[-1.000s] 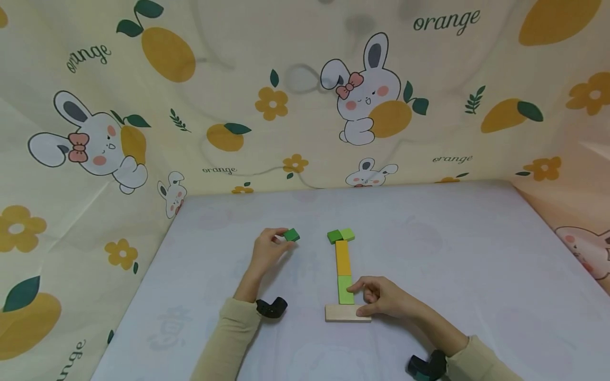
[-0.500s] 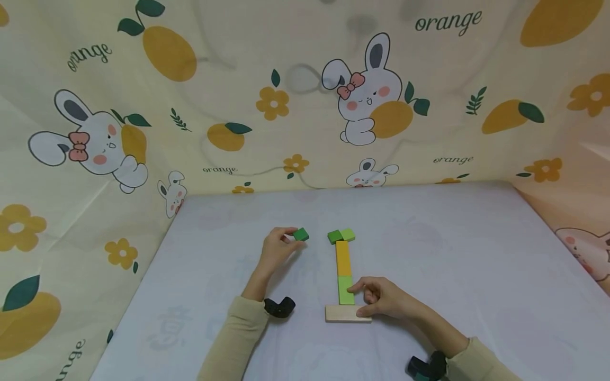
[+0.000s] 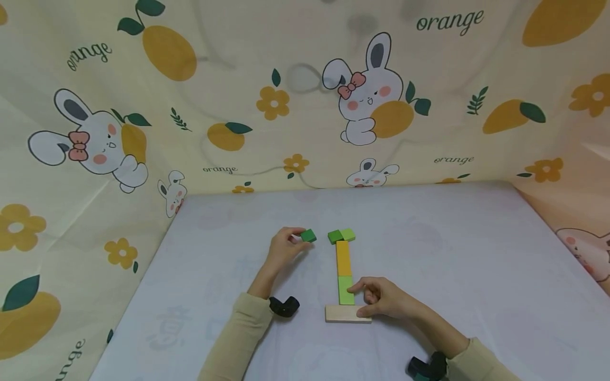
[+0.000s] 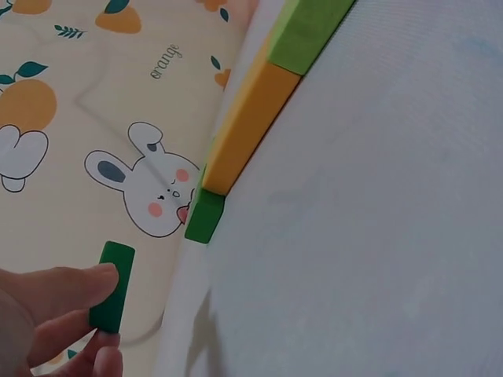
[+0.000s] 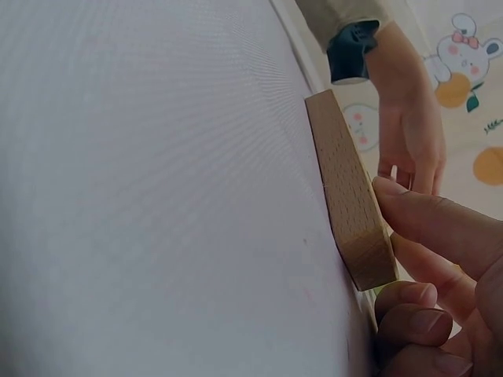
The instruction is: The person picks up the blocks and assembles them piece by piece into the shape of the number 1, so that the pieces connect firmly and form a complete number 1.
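Observation:
In the head view my left hand [image 3: 284,247] pinches a small dark green block [image 3: 308,235] between thumb and fingertips; the left wrist view shows this green block [image 4: 115,287] edge-on. To its right, a row of blocks lies on the table: a green block [image 3: 335,236] and a light green block [image 3: 349,234] at the far end, then a yellow-orange block [image 3: 343,258], a light green block [image 3: 345,290] and a crosswise natural wood block [image 3: 340,313]. My right hand [image 3: 387,297] rests its thumb on the wood block and its index fingertip at the nearer light green block, other fingers curled.
A white-covered table [image 3: 452,264] carries the blocks. Behind and beside it hangs a cream cloth [image 3: 286,47] printed with rabbits and oranges. Black wrist devices [image 3: 284,307] are on both wrists, close over the table.
My left hand has moved to the right with the dark green block, closer to the far end of the row. My right hand and the row of blocks stay in place.

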Demonstrator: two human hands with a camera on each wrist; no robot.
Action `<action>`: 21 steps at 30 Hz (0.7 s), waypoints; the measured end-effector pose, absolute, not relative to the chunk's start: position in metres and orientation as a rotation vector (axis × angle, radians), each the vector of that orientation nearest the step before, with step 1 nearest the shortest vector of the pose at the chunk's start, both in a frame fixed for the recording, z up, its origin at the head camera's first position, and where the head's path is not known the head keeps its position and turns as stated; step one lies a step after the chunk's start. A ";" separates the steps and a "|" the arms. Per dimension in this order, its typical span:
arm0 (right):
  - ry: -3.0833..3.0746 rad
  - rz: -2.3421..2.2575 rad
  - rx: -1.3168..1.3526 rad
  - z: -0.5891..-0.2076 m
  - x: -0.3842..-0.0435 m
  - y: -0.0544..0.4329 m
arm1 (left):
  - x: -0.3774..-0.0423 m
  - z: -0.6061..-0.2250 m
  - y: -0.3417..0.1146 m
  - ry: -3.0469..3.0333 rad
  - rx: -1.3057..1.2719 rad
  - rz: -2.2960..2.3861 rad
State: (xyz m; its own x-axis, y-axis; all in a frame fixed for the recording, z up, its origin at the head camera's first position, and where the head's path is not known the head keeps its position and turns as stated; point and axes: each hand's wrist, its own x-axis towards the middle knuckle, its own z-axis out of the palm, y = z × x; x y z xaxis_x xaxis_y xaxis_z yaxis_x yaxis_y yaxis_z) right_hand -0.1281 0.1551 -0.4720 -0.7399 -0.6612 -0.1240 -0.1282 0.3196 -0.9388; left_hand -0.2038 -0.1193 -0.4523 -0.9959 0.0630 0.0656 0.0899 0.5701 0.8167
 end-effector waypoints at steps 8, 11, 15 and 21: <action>2.082 -1.432 -0.700 -0.473 -0.128 0.156 | -0.206 -0.457 -0.112 -2.769 -0.226 -1.420; 2.086 -1.429 -0.701 -0.473 -0.128 0.156 | -0.207 -0.459 -0.110 -2.777 -0.275 -1.402; 2.087 -1.429 -0.698 -0.473 -0.129 0.156 | -0.209 -0.462 -0.106 -2.788 -0.306 -1.388; 2.080 -1.437 -0.711 -0.474 -0.129 0.156 | -0.210 -0.462 -0.098 -2.811 -0.271 -1.403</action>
State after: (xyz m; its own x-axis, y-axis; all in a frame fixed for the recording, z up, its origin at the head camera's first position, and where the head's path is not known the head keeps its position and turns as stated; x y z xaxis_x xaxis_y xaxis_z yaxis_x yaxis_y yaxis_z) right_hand -0.1293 0.1558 -0.4743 -0.7331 -0.6706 -0.1131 -0.1317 0.3031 -0.9438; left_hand -0.2100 -0.0981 -0.4615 -0.9852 0.1584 0.0656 0.1477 0.5895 0.7941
